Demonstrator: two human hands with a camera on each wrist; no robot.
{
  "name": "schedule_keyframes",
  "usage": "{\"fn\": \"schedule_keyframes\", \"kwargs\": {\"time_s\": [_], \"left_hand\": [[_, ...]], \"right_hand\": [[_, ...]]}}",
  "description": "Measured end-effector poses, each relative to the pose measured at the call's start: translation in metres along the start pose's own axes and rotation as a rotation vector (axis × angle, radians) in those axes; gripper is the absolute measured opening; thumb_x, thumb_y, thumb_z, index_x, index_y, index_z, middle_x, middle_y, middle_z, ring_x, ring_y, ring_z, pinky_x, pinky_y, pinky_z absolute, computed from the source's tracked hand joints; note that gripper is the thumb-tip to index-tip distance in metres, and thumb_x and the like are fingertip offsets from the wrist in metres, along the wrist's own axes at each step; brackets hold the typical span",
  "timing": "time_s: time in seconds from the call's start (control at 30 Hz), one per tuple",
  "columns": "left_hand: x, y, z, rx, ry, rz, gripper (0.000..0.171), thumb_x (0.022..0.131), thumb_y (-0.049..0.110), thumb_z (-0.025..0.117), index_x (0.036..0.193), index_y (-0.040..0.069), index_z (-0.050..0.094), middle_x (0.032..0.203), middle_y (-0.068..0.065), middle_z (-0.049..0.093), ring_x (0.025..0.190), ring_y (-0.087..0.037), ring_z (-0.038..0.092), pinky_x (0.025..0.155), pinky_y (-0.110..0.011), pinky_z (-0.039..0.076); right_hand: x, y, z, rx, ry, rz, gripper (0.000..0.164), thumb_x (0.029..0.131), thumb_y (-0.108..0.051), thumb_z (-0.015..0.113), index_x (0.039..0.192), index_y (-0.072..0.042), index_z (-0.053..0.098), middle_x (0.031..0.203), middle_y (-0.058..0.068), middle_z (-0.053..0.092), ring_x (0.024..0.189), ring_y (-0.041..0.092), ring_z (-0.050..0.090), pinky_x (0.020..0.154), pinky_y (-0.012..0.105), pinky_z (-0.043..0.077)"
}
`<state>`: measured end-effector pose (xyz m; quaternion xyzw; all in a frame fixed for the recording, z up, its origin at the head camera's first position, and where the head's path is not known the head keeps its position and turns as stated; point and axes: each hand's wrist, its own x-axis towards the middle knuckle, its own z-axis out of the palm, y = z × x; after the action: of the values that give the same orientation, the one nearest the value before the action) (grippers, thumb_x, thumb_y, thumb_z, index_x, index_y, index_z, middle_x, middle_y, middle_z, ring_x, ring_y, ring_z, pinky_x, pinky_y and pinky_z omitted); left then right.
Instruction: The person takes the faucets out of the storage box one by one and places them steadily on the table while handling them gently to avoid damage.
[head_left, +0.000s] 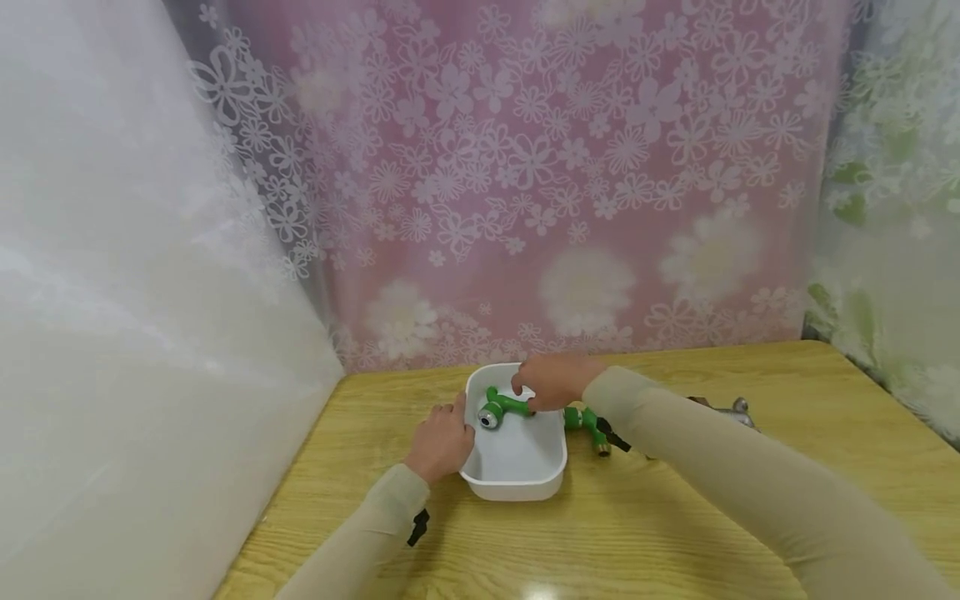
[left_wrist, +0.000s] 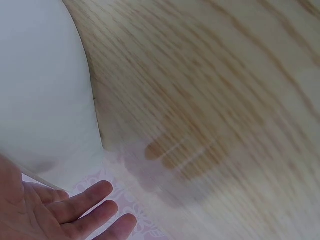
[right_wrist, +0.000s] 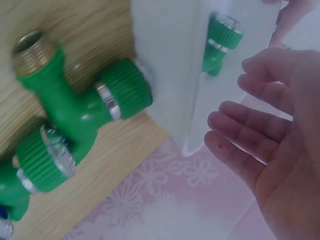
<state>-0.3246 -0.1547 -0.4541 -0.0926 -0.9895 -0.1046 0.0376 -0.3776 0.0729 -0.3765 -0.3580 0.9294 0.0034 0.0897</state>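
A white plastic basin (head_left: 517, 483) stands on the wooden table. Inside it lies a green tap (head_left: 502, 408) with a ribbed knob and silvery trim. My left hand (head_left: 441, 440) rests at the basin's left rim; in the left wrist view its fingers (left_wrist: 95, 210) extend loosely beside the wall. Over the basin's far right side hovers my right hand (head_left: 557, 382), its fingers loosely bent and nothing between them in the right wrist view. Just outside the right wall lies another green tap (right_wrist: 75, 110) with a threaded brass end, partly hidden by my forearm in the head view.
Beside that tap lies a further green piece (right_wrist: 42, 160) with a ribbed knob. A silvery metal fitting (head_left: 738, 412) sits farther right, mostly behind my right sleeve. A pink flowered curtain (head_left: 487, 208) hangs along the table's back edge, with white sheeting (head_left: 135, 292) on the left.
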Motion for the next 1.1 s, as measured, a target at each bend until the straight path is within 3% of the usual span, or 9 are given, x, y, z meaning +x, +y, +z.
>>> {"fn": "schedule_keyframes", "kwargs": {"time_s": [0.53, 0.9, 0.97, 1.1], "left_hand": [[0.001, 0.0, 0.0, 0.013, -0.003, 0.009, 0.061, 0.104, 0.027, 0.045, 0.159, 0.005, 0.029, 0.139, -0.019, 0.059, 0.126, -0.035, 0.055, 0.094, -0.052, 0.053], [0.001, -0.002, 0.002, 0.013, 0.015, 0.024, 0.06, 0.104, 0.026, 0.045, 0.158, 0.004, 0.031, 0.135, -0.019, 0.061, 0.121, -0.034, 0.057, 0.091, -0.05, 0.054], [0.001, -0.002, 0.001, 0.015, 0.019, 0.027, 0.06, 0.104, 0.026, 0.045, 0.157, 0.004, 0.031, 0.135, -0.019, 0.061, 0.121, -0.034, 0.058, 0.09, -0.05, 0.055], [0.001, -0.002, 0.0, 0.016, 0.014, 0.027, 0.06, 0.104, 0.027, 0.045, 0.158, 0.004, 0.031, 0.135, -0.019, 0.061, 0.119, -0.034, 0.058, 0.088, -0.05, 0.055]], "right_hand": [[0.03, -0.008, 0.009, 0.091, 0.022, 0.024, 0.028, 0.096, -0.027, 0.067, 0.122, -0.016, 0.072, 0.115, 0.002, 0.071, 0.086, 0.01, 0.063, 0.079, 0.033, 0.056], [0.045, -0.01, 0.014, 0.202, -0.023, 0.072, 0.03, 0.096, -0.023, 0.065, 0.124, -0.014, 0.07, 0.115, 0.003, 0.07, 0.067, 0.011, 0.065, 0.068, 0.03, 0.053], [0.048, -0.011, 0.015, 0.211, -0.031, 0.079, 0.031, 0.096, -0.025, 0.066, 0.125, -0.015, 0.069, 0.114, 0.002, 0.069, 0.067, 0.012, 0.065, 0.067, 0.03, 0.053], [0.058, -0.011, 0.02, 0.203, -0.045, 0.097, 0.036, 0.094, -0.029, 0.068, 0.129, -0.019, 0.068, 0.124, 0.003, 0.068, 0.082, 0.013, 0.064, 0.075, 0.032, 0.052]]}}
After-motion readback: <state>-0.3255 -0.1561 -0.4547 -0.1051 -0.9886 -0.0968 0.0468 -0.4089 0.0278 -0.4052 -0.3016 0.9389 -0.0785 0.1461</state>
